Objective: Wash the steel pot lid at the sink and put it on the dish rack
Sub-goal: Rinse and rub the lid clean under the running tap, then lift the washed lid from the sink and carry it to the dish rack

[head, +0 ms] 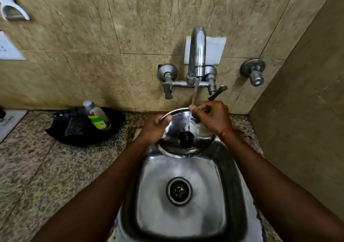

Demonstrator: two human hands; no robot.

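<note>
The steel pot lid (176, 124) with a black knob (186, 139) is tilted over the far end of the steel sink (182, 169). Water runs from the wall tap (196, 55) onto the lid's top face. My left hand (155, 129) grips the lid's left rim, thumb on top. My right hand (212, 117) pinches the upper right rim, fingers curled. No dish rack is in view.
A black tray (70, 135) on the granite counter (37, 167) to the left holds a soap bottle (96, 116) and a dark scrub pad (75, 127). Tap handles (167, 90) stick out from the tiled wall. A side wall (307, 111) closes the right.
</note>
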